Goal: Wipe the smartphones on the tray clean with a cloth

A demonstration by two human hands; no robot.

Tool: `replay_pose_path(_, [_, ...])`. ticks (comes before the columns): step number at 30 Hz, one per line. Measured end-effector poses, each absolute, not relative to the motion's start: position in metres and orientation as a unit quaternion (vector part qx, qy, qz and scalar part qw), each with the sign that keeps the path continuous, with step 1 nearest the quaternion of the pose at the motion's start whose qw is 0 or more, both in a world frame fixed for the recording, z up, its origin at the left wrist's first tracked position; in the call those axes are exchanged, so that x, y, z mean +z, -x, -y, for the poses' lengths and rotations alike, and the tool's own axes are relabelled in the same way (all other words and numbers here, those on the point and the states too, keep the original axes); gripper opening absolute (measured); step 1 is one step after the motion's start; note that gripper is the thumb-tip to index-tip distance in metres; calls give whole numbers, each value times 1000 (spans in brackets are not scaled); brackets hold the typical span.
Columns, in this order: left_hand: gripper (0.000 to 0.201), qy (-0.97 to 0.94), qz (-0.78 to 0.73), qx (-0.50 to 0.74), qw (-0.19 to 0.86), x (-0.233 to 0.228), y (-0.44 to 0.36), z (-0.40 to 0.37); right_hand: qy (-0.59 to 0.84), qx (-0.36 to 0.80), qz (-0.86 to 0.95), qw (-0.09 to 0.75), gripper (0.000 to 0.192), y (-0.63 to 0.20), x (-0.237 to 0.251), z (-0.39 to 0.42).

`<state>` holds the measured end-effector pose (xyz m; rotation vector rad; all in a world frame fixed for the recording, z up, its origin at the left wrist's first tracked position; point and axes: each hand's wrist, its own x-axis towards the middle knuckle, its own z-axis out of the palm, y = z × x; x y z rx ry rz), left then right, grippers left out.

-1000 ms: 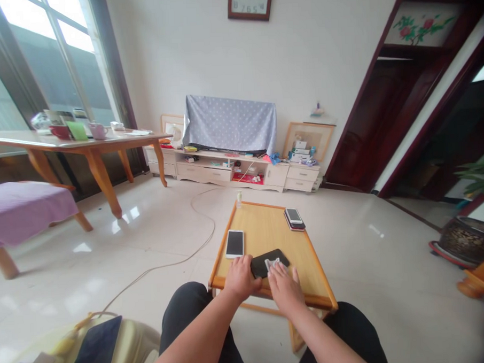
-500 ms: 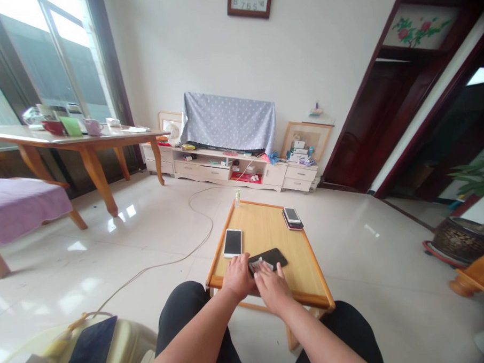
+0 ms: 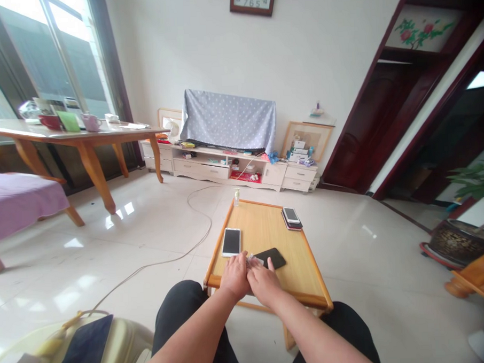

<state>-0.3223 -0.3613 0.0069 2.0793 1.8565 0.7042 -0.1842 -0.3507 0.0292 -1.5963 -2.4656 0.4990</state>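
Observation:
A black smartphone (image 3: 274, 257) lies slantwise on the small wooden table (image 3: 263, 223) in front of me. My left hand (image 3: 235, 275) grips its left end, with the fingertips partly hidden. A crumpled whitish tissue (image 3: 253, 261) is pressed on the phone's surface under my right hand (image 3: 264, 282). The right fingers are close against my left hand, and the thumb sticks up. Just beyond my left hand lies a white smartphone (image 3: 231, 242) with a dark screen.
Stacked phones (image 3: 291, 218) rest at the table's far right, and a small clear pump bottle (image 3: 237, 198) stands at its far left corner. A cable (image 3: 169, 259) runs over the floor at left. A stool (image 3: 124, 342) holds a dark blue flat item (image 3: 87, 349).
My right hand has slid left along the phone with the tissue, up against my left hand. The left hand stays at the phone's left end. The view has shifted slightly.

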Motion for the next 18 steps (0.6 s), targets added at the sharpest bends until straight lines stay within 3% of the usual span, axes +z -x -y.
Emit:
replay_pose_path(10, [70, -722, -635, 244, 126, 10, 323, 359, 646, 121, 750, 75, 55, 133, 35, 313])
replay_pose_path(18, [62, -721, -638, 238, 130, 7, 321, 360, 515, 181, 834, 85, 51, 175, 38, 357])
